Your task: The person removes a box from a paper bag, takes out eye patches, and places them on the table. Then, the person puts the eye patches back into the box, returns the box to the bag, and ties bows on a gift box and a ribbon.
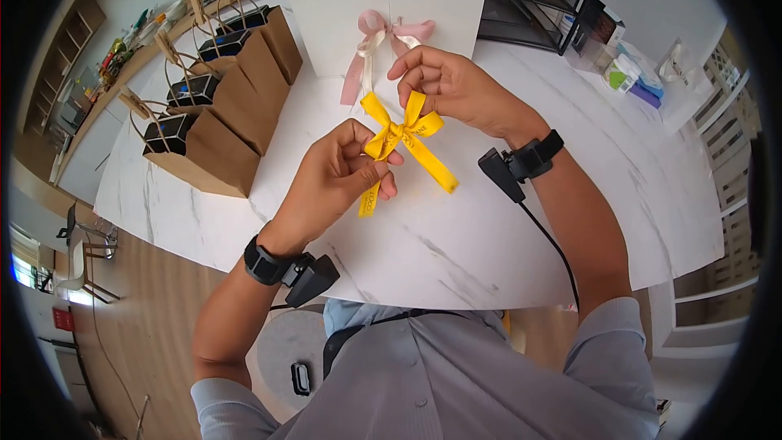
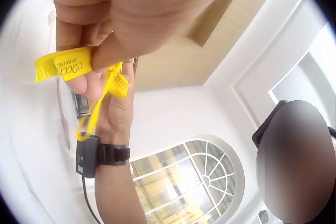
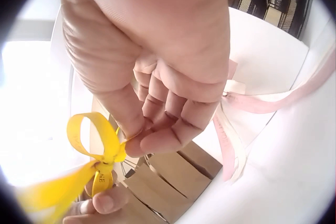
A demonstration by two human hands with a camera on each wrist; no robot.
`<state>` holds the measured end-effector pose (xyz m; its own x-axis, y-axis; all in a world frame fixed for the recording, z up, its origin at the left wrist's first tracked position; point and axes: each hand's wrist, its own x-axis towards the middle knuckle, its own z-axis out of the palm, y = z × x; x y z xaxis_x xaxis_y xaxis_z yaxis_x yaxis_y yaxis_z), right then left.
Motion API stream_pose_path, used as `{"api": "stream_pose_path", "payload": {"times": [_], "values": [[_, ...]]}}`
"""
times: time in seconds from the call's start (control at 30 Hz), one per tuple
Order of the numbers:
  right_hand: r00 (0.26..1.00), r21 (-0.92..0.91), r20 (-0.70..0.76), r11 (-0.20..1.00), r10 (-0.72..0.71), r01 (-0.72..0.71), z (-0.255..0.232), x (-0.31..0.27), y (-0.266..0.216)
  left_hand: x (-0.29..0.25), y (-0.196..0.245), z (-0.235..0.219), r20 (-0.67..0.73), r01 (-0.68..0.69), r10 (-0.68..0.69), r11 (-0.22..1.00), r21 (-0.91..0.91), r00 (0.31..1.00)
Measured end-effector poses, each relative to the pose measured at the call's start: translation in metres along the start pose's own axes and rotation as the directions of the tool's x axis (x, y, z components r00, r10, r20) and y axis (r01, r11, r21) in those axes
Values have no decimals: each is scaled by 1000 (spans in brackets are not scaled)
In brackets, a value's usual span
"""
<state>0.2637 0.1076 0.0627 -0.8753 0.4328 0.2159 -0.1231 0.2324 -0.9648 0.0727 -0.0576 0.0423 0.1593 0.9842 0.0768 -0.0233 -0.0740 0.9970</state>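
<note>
A yellow ribbon bow with dark printed lettering is held above the white marble-patterned table, knotted in the middle. My left hand pinches its left side between thumb and fingers, and a printed tail hangs below. My right hand pinches the upper loop; in the right wrist view the thumb and index fingertips meet at the ribbon beside the knot. Another tail slants down to the right in the head view. In the left wrist view, the left fingers hide part of the bow.
Behind the hands stands a white box with a pink and cream bow. Several brown paper bags with dark boxes and clothespins on their handles line the left. A black rack and small packages stand back right.
</note>
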Motion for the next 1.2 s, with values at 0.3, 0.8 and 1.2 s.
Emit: {"api": "stream_pose_path", "payload": {"times": [0.3,0.8,1.2], "values": [[988,-178,96,979,122,-103,10,-13,16,-4,-22,-8,-57,-67,88,951,303,994],[935,-156,260,966,241,-205,-1,3,40,38,-12,-43,39,-172,201,705,688,979],[953,-184,65,942,295,-279,3,1,36,48,-22,-37,237,-96,-26,868,487,971]]}}
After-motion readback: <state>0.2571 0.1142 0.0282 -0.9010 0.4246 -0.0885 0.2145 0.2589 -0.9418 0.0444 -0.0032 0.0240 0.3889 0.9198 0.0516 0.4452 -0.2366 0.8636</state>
